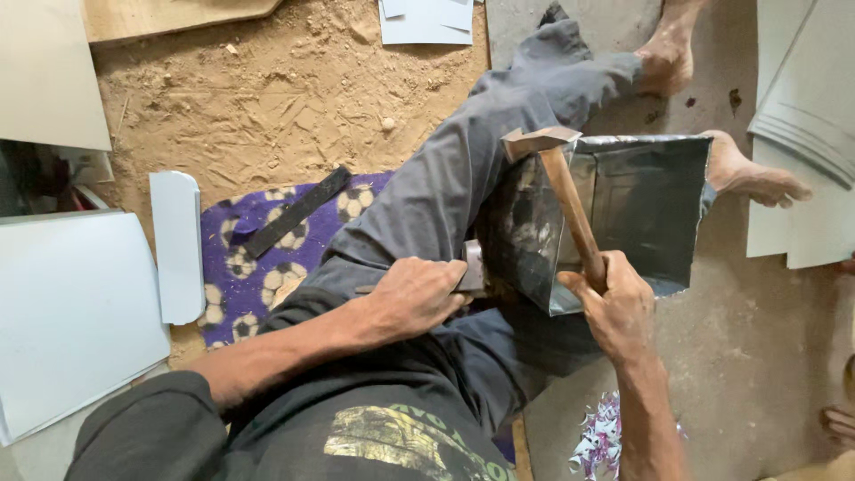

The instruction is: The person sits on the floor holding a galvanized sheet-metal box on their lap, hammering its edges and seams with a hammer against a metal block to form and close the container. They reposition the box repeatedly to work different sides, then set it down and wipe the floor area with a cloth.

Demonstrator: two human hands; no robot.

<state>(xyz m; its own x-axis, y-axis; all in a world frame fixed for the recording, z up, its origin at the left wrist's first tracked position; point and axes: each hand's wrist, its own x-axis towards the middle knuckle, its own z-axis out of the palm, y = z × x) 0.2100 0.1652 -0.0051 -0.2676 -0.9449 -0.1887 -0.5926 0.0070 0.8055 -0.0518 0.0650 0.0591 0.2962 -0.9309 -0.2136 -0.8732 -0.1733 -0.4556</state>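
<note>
My right hand (614, 303) grips the wooden handle of a hammer (561, 187); its metal head is raised over the upper left corner of a sheet-metal box (641, 205). The shiny open box rests between my legs on the floor, its far side near my bare feet. My left hand (414, 294) is closed around a small metal block (472, 267) pressed against the box's left wall, over my grey trouser leg.
A purple patterned mat (240, 267) lies left with a dark flat metal strip (294, 212) on it. A bent white sheet piece (176, 245) and larger pale sheets (71, 321) lie far left. More sheets (802, 134) are stacked right. Metal shavings (601, 441) lie near my right forearm.
</note>
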